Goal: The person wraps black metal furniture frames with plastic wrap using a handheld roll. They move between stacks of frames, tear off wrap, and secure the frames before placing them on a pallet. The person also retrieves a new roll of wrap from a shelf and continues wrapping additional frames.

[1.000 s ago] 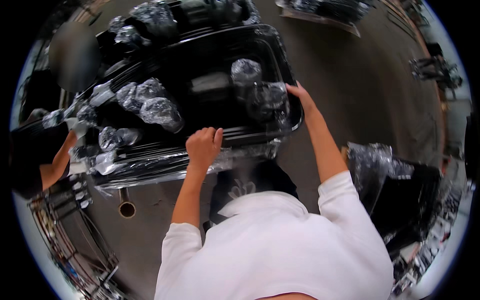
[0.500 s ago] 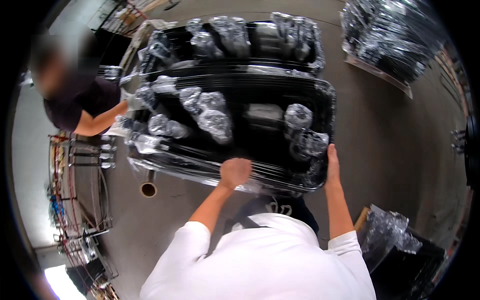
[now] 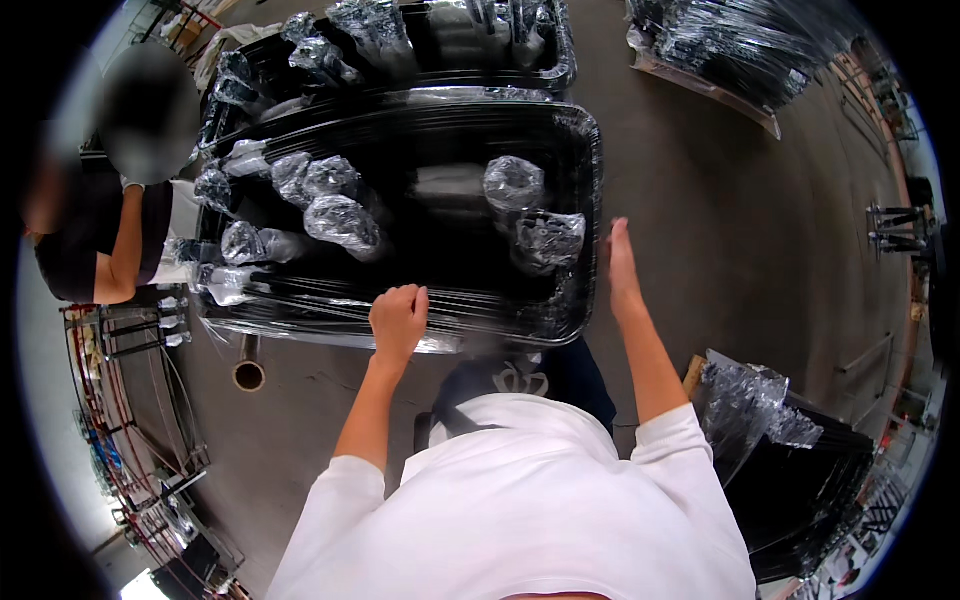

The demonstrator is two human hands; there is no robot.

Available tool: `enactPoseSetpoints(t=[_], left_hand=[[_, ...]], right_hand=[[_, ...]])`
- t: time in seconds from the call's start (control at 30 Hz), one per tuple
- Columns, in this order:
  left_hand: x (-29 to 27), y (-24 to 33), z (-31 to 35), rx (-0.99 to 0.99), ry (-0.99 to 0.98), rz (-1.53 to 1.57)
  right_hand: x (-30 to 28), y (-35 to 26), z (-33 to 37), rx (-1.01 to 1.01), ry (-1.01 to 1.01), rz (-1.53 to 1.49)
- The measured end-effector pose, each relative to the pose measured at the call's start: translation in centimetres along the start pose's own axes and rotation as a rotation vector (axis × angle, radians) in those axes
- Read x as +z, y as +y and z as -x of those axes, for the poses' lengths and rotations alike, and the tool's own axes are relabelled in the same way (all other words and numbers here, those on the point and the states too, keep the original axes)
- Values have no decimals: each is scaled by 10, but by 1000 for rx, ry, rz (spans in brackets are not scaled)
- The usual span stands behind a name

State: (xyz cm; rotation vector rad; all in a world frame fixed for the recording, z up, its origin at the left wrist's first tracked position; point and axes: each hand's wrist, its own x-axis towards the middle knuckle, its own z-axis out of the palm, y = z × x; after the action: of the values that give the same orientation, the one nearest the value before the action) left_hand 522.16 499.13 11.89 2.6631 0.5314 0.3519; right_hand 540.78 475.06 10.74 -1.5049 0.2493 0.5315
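Note:
A large black rectangular tray (image 3: pixel 460 215), its rim bound in clear stretch film, is in front of me. Film-wrapped bundles (image 3: pixel 343 226) lie inside it toward the left, and a pair of film-wrapped round parts (image 3: pixel 514 184) sits near its right end. My left hand (image 3: pixel 400 318) is closed in a fist over the near rim, gripping the tray there. Just off the right end, my right hand (image 3: pixel 622 262) is held upright and flat, fingers straight and together, holding nothing. A narrow gap shows between it and the rim.
A second black tray (image 3: pixel 400 75) with wrapped parts adjoins the far side. A co-worker (image 3: pixel 100 220) stands at the left end. A film-wrapped stack (image 3: pixel 720 50) is at far right, a film-covered black stack (image 3: pixel 800 480) at near right. A cardboard tube (image 3: pixel 249 376) lies left.
My right hand has come off the tray's right end. My left hand stays on the near rim. The co-worker has drawn back, one hand now raised. The trays sit farther left in the view.

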Motion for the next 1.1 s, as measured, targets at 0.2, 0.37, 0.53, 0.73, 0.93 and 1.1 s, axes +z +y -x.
enactPoseSetpoints(t=[0.2,0.37,0.53,0.73,0.93,1.1], left_hand=[[16,122,5,72,47,178],[60,198,-8,-258,-46,123],[80,222,-24,-604,-218,102],[87,222,-27,-695,-241,165],[84,223,-26,-659,-167,137],[78,230,-5,-412,11,-121]], right_hand=[[39,-87,-133,-845,-56,690],[96,-123,-176,-902,-625,1334],[120,-119,-205,-852,-902,1445],[124,-120,-214,-802,-953,1471],[126,-118,-214,-809,-908,1456],[119,-131,-181,-1171,-753,794]])
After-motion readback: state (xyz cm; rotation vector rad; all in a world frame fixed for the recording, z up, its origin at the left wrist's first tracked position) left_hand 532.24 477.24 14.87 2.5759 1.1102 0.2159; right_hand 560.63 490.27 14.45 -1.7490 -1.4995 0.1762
